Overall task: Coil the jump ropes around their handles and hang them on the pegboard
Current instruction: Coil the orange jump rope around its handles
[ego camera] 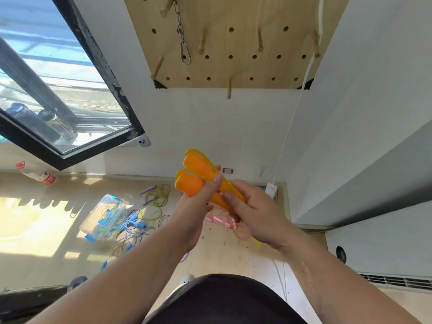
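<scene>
Two orange jump-rope handles (195,174) lie side by side at mid-frame, a yellow rope (205,157) looping over their tops. My left hand (198,206) grips the handles from below, thumb across them. My right hand (254,213) holds the lower ends and the rope where it runs down along them. The wooden pegboard (233,43) hangs on the wall above, with several wooden pegs (229,88), a metal chain (182,36) and a white cord (304,83). Other ropes lie on the floor: purple-handled (156,195), blue-handled (133,225) and pink (224,222).
A clear plastic box with blue clips (105,216) sits on the wooden floor at left. A bottle (35,175) lies near the window (58,90). A white power adapter (271,189) rests by the wall. A grey ledge (374,183) juts out on the right.
</scene>
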